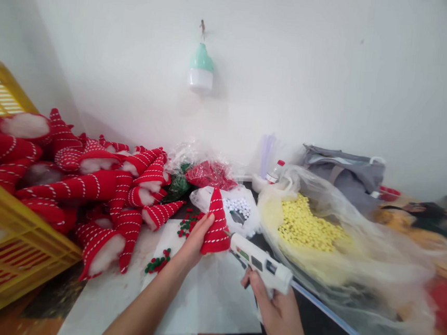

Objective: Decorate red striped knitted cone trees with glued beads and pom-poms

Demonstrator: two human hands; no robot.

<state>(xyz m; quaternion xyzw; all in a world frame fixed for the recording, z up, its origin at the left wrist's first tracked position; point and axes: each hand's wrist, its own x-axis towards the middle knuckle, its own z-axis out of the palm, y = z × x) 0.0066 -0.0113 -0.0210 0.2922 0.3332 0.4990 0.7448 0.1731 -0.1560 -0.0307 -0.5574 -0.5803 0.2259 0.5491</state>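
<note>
Head view: I record one red cone hat (217, 228) with white stitching, held over the white paper (223, 305) at the middle of the table. Its long axis points away from the wearer, tip far, wide end near, with only a slight lean.

The left hand (194, 242) is closed on the hat's left flank, thumb along the cloth; the remaining fingers are largely hidden. The right hand (278, 307) is wrapped round the handle of a white glue gun (261, 263). The hands are apart, the hat and gun between them.

Critical relation: the hat lies directly at the left hand and to the left of the right hand, which is the farther by the gun's length. The nozzle points leftward across the hat's axis, at its lower right edge; I cannot confirm contact. A glue stick (331, 313) trails from the gun's rear.

Left of the hat I note red and green pompoms (158, 262), then stuffed striped hats (85, 184) heaped in and beside a yellow crate (15, 259). Yellow beads (308, 227) lie in a clear bag to the right. A bulb lamp (201, 70) hangs on the wall.
</note>
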